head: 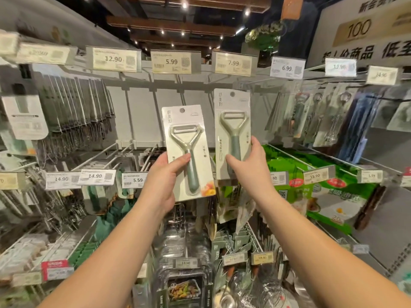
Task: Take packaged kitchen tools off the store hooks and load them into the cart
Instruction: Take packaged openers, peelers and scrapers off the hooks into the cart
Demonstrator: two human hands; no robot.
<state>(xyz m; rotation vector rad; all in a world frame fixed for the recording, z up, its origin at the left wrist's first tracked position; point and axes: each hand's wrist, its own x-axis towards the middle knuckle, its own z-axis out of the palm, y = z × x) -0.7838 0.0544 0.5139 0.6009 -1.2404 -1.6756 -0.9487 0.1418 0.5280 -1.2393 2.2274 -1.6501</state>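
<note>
Left hand (163, 176) is pinching one peeler pack (189, 152) mid-frame, right hand (249, 161) gripping another (232, 130) beside it; both packs looking clear of hooks, probably cart-bound; cart's not showing.

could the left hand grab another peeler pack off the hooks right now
Probably not cleanly. The left hand already grips a peeler pack, and the right hand holds a second pack, so neither has free fingers until one pack is set down.

Price tags (171, 62) line the shelf rails above green boxes (329, 196) at right.
</note>
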